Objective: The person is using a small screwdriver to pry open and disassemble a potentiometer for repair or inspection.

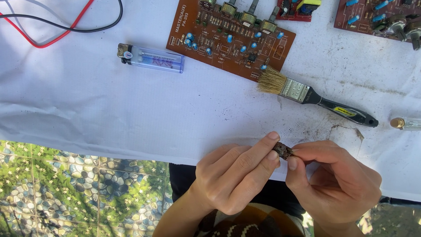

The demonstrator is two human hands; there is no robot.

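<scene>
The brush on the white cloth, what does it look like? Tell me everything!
The brush is a small flat paintbrush. It has pale, tan bristles, a shiny silver metal band and a black handle with a yellow label. It lies flat and slanted on the white cloth, bristles pointing up-left, handle pointing down-right. The bristle tips touch the edge of the brown circuit board. Dark dirt marks the cloth near the handle. Neither hand touches it.
</scene>
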